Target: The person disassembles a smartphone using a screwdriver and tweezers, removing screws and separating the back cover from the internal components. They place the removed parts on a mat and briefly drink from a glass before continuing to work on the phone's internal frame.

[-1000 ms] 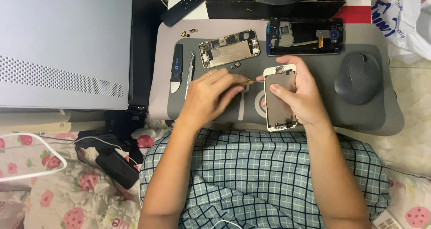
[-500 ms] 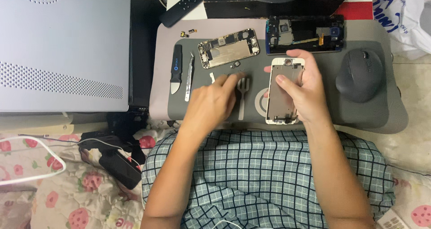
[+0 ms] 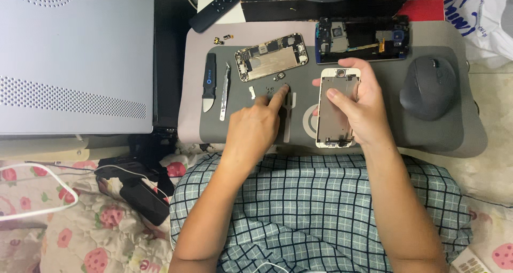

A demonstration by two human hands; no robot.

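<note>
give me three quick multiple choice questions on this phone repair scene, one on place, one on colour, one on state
1. Where is the mouse?
A. right end of the mat
B. left end of the mat
C. on the lap

2. What colour is the remote?
A. white
B. black
C. red

3. What is the right hand doing?
A. lying flat and empty
B. gripping tweezers
C. holding a screen panel

Answers:
1 A, it sits beyond the right hand.
2 B, it lies dark at the mat's top edge.
3 C, fingers wrap the panel while the left hand points at small screws.

Bright, even overhead light, soft short shadows under the hands, sharp focus, slight wide-angle edge stretch
</note>
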